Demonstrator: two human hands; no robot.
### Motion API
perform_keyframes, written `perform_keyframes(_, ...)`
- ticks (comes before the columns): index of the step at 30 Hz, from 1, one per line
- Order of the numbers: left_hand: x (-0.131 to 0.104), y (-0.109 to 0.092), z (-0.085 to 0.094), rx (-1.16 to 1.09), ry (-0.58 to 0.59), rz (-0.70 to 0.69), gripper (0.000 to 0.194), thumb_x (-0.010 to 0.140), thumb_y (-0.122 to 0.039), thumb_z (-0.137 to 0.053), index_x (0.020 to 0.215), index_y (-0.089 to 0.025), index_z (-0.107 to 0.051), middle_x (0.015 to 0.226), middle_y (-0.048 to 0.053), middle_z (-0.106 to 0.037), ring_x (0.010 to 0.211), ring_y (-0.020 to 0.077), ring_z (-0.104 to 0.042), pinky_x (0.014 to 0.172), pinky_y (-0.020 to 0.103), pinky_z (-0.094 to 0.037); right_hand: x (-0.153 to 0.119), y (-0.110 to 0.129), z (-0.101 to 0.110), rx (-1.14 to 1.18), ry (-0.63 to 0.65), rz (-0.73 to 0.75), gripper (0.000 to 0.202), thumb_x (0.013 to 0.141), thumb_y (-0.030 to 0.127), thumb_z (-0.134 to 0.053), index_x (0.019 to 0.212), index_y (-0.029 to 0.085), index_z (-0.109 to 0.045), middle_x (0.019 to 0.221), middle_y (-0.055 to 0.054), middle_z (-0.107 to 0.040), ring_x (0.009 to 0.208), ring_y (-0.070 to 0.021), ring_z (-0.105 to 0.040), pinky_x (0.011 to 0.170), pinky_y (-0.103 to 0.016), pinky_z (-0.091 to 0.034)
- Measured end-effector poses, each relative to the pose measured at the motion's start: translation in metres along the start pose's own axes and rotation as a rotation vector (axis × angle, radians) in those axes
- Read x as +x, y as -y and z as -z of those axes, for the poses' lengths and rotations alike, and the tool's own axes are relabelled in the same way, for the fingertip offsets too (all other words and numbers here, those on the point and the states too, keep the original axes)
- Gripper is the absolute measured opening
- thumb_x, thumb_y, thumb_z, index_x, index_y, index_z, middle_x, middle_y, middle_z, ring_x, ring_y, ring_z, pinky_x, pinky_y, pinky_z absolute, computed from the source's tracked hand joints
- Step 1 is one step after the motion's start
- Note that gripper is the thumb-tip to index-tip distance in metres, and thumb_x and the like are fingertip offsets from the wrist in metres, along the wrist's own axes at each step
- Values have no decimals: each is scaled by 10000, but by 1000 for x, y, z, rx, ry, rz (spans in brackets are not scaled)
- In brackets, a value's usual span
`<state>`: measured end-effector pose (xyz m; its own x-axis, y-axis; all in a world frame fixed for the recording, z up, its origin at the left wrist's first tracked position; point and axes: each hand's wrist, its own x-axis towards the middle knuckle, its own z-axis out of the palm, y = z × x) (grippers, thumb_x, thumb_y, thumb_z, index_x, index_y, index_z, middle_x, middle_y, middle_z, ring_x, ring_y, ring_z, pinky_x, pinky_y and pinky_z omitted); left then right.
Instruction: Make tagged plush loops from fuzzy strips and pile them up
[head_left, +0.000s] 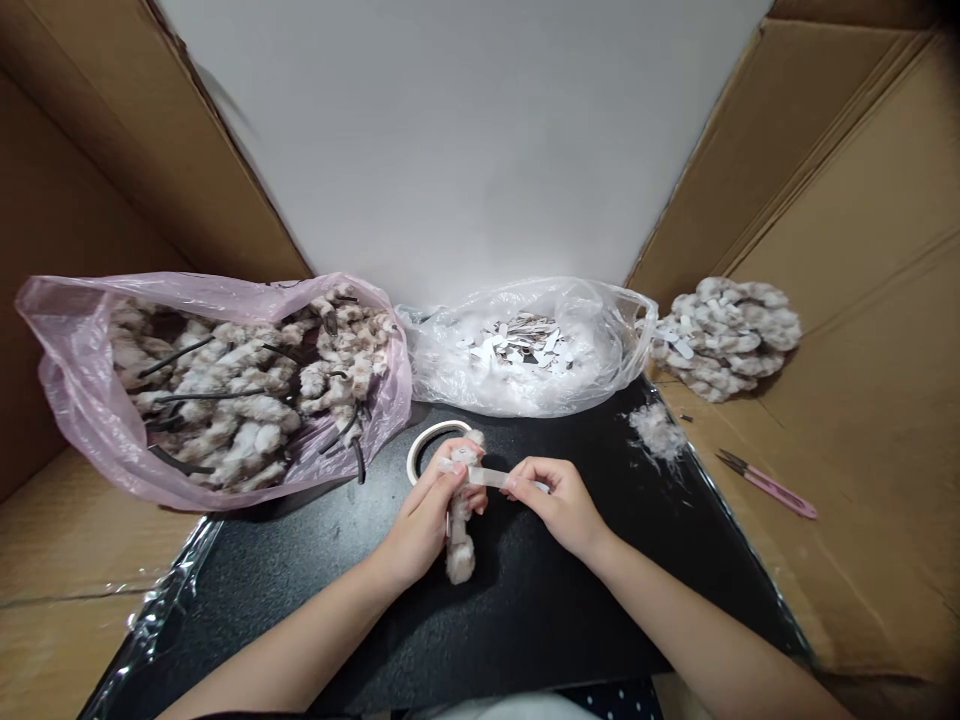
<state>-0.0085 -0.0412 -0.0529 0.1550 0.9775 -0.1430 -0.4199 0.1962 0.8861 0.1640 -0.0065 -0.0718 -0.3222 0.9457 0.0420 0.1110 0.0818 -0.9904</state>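
Observation:
My left hand (439,500) is closed around a short fluffy grey-beige fur piece (460,560), which hangs upright between thumb and fingers over the black table. A whitish strip of tape (489,478) runs from under my left thumb across to my right hand (553,498). The fingers of my right hand pinch the strip's other end, and the strip looks stretched flat between both hands. Just behind my left hand lies a white tape roll (421,440), partly covered by the fingers.
A pink plastic bag (67,350) of fluffy pieces with dark cords stands left. A clear bag (442,385) of white tags is at the back. To the right are a bundle of fluffy pieces (731,340), loose fluff (658,432) and pink thread snips (772,487) on cardboard.

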Motion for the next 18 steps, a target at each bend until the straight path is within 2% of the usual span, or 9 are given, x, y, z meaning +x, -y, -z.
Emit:
perform_keyframes(4, -11, -28, 5, 550, 67, -70, 314, 946, -405, -445, 1213, -244, -410, 898, 16, -530, 646, 130, -486, 607, 249, -425, 4, 4, 5, -265, 65, -17, 267, 816, 318, -581, 597, 165, -592, 587, 5, -559, 576, -124, -489, 573, -254, -358)
perform_keyframes(6, -14, -44, 5, 860, 189, -126, 346, 962, -357, -410, 1278, -238, -337, 943, 45, -562, 689, 160, -542, 635, 276, -444, 5, 7, 7, -362, 108, -10, 264, 825, 309, -580, 605, 165, -601, 603, 1, -580, 599, -131, -517, 594, -258, -373)
perform_keyframes(9, -13, -62, 0, 1206, 379, -302, 269, 960, -257, -380, 1222, -207, -343, 958, 71, -593, 832, 206, -595, 735, 317, -458, 8, 10, 13, -472, 195, -32, 203, 835, 316, -579, 722, 170, -664, 705, -25, -653, 675, -161, -581, 634, -271, -412)
perform_keyframes(11, -11, -68, -6, 1340, 478, -400, 250, 949, -204, -368, 1197, -207, -341, 980, 79, -601, 855, 205, -598, 750, 319, -457, 11, 17, 20, -557, 164, -27, 200, 787, 320, -637, 908, 168, -683, 817, -54, -679, 740, -192, -604, 669, -294, -442)
perform_keyframes(12, -10, -69, -9, 1388, 512, -438, 261, 942, -182, -361, 1201, -205, -334, 985, 82, -605, 849, 202, -598, 750, 319, -455, 13, 23, 25, -582, 91, 10, 260, 763, 299, -658, 984, 163, -669, 868, -69, -678, 777, -205, -609, 700, -310, -455)
perform_keyframes(14, -7, -70, -18, 1460, 577, -497, 296, 926, -143, -350, 1216, -193, -322, 962, 82, -619, 818, 200, -597, 745, 322, -448, 16, 43, 34, -549, -107, 171, 276, 757, 230, -639, 1023, 159, -639, 936, -85, -666, 859, -218, -610, 780, -335, -468)
perform_keyframes(15, -6, -70, -23, 1488, 616, -516, 297, 915, -127, -348, 1206, -184, -329, 932, 76, -624, 787, 197, -595, 734, 319, -442, 16, 55, 38, -485, -179, 280, 201, 784, 191, -590, 979, 166, -635, 939, -78, -662, 885, -209, -609, 810, -333, -467)
perform_keyframes(16, -5, -69, -27, 1509, 657, -534, 279, 901, -114, -350, 1173, -177, -347, 894, 65, -624, 752, 193, -588, 717, 313, -436, 17, 67, 39, -407, -180, 381, 134, 808, 171, -552, 915, 175, -632, 926, -64, -661, 896, -198, -611, 826, -324, -466)
perform_keyframes(18, -3, -68, -36, 1533, 727, -558, 221, 870, -96, -362, 1075, -177, -381, 820, 39, -604, 682, 181, -558, 660, 291, -419, 19, 85, 39, -271, 20, 401, 104, 832, 163, -518, 825, 182, -620, 825, -26, -660, 810, -166, -617, 773, -289, -476)
